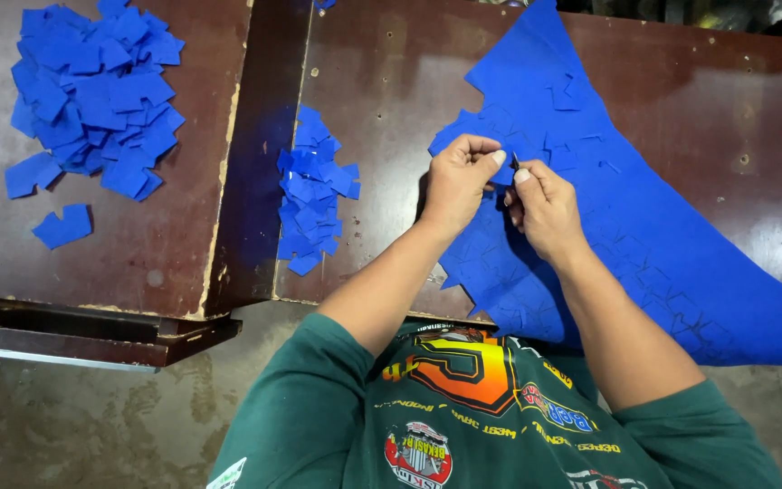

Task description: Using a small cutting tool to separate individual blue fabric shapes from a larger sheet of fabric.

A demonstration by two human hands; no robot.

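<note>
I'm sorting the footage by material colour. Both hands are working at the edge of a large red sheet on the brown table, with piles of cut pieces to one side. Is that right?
Not quite: the head view shows the sheet is blue, not red. The rest holds: the left hand and right hand work at its edge on the brown table, with piles of cut pieces to one side.

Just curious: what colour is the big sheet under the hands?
Bright blue sheet, clearest in the head view.

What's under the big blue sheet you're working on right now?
The big blue sheet lies flat on the dark brown table; bare tabletop shows around its edges. The left hand and right hand rest on top. Whatever else lies beneath the sheet is covered.
</note>
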